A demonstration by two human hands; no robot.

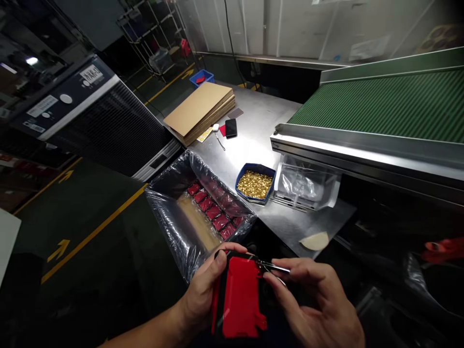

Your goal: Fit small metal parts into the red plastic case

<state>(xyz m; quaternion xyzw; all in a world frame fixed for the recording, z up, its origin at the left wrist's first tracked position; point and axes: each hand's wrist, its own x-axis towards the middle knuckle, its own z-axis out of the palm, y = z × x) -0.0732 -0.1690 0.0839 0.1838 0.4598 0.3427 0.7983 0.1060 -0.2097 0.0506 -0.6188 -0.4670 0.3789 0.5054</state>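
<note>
My left hand (205,282) is closed around the left side of a red and black plastic case (242,295), which is held up at the bottom centre. A small tab sticks out from its lower right edge. Between the thumb and fingers of my right hand (319,299) is a pair of metal tweezers (275,267), their tips at the case's upper right edge. Whether the tips grip anything is too small to tell. Beyond my hands, a dark blue tray (272,175) holds many small gold-coloured metal pieces (254,184).
To the left stands a bin (163,212) lined with clear plastic, with red wrapped parts (213,212) in a row. Cardboard sheets (199,108) and a black phone-like object (231,128) lie on the metal table (246,150). A green conveyor belt (384,106) runs at the right.
</note>
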